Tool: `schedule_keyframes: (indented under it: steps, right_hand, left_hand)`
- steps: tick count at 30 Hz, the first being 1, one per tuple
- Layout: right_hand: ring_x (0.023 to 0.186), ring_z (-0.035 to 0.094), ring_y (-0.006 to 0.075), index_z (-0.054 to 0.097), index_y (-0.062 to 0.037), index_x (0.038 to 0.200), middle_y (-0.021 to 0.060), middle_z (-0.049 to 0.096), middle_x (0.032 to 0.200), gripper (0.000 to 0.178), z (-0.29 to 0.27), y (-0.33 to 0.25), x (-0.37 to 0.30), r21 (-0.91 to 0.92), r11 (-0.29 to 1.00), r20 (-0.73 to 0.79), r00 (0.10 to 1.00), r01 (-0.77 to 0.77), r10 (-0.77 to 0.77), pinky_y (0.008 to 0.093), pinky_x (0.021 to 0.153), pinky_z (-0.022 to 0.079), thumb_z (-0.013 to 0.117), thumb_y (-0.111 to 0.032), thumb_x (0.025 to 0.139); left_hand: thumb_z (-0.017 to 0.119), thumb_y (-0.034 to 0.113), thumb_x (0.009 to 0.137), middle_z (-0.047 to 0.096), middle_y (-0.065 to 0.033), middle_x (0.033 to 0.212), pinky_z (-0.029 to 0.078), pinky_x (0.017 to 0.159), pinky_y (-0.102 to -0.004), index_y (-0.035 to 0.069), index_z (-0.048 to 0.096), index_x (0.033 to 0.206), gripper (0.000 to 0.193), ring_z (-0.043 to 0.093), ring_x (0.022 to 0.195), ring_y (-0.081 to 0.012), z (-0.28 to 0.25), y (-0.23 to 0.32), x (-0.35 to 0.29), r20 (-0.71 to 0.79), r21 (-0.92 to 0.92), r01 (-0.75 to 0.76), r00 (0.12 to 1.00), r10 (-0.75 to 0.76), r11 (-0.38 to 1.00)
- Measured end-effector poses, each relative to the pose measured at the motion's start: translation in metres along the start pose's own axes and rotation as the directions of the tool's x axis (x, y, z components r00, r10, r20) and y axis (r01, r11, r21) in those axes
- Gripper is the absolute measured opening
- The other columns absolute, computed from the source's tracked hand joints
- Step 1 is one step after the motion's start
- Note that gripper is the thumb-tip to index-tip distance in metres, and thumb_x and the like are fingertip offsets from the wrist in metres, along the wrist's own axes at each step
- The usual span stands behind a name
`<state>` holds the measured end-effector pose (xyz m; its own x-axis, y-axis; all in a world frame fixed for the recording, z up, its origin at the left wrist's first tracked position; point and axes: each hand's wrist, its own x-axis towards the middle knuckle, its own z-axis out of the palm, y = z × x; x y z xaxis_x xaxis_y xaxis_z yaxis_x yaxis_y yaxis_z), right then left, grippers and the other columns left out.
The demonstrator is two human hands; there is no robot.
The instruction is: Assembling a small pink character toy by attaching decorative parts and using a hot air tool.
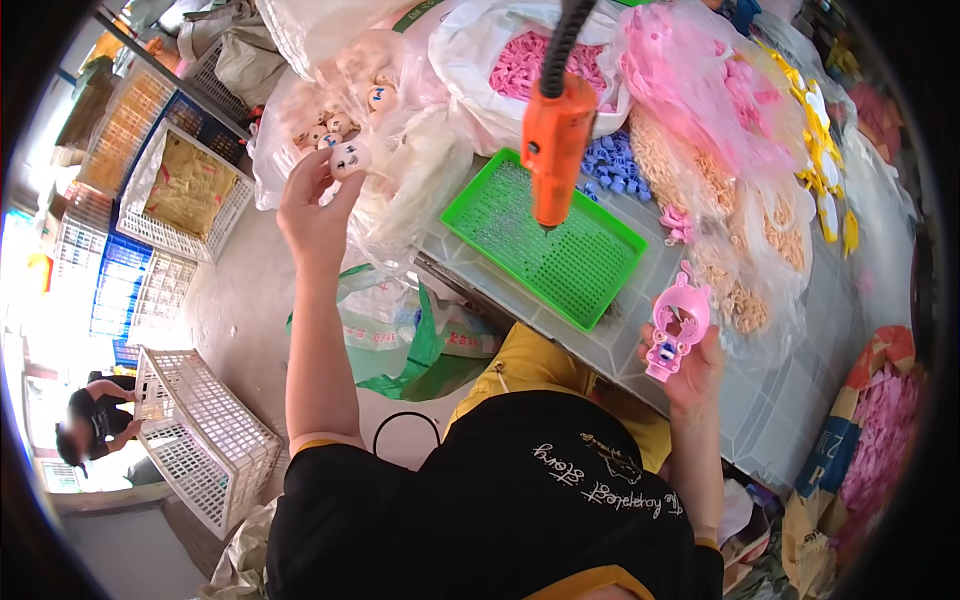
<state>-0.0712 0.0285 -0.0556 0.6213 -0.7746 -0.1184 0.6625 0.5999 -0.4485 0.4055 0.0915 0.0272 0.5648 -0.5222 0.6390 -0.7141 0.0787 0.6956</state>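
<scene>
Toy piece (pixel 685 299) in pink plastic, with little ears and a round opening, lies in the right hand (pixel 700 366), tilted slightly, fingers curled around its left edge and the palm beneath. That forearm comes up beside the body, wrist near the table's (pixel 785 405) front edge. Farther forward and well to the left, the left hand (pixel 313 205) pinches a small white ball (pixel 349 160) marked like a face between thumb and fingertips; its forearm reaches almost straight ahead, the wrist bent a little inward. Just past the left fingers sits a clear bag (pixel 285 172) of similar balls. Between the hands is a green tray (pixel 606 316) of mesh, and an orange power tool (pixel 560 140) hangs above it from a dark cord (pixel 566 45). Forward of the right hand are blue parts (pixel 616 165) and beige pieces (pixel 742 305) in clear plastic. Left of the left elbow, a white crate (pixel 205 430) stands on the floor (pixel 225 305).
</scene>
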Motion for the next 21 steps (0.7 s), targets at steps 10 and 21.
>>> schedule_keyframes:
  steps: [10,21]
  right_hand:
    - [0.111,0.065,0.0294,0.039,-0.0075,0.148,0.014,0.057,0.132,0.06,0.023,0.016,0.005,0.095,0.985,0.114,0.985,-0.141,0.13,0.044,0.094,0.056,0.062,-0.032,0.099]
    - [0.125,0.058,0.0247,0.039,-0.0078,0.148,0.01,0.054,0.14,0.068,0.008,0.014,-0.026,0.143,0.988,0.063,0.997,-0.059,0.051,0.0494,0.1,0.053,0.066,-0.04,0.095]
  left_hand:
    - [0.08,-0.001,0.068,0.057,-0.02,0.123,0.056,0.091,-0.0398,-0.007,0.06,0.121,0.056,0.062,0.112,-0.0309,0.013,0.159,-0.108,0.492,-0.556,0.164,0.855,0.163,0.815]
    - [0.08,-0.01,0.069,0.056,-0.0159,0.126,0.057,0.089,-0.0346,-0.003,0.061,0.121,0.056,0.062,0.11,-0.0245,0.118,0.191,-0.152,0.574,-0.577,0.037,0.729,0.373,0.816]
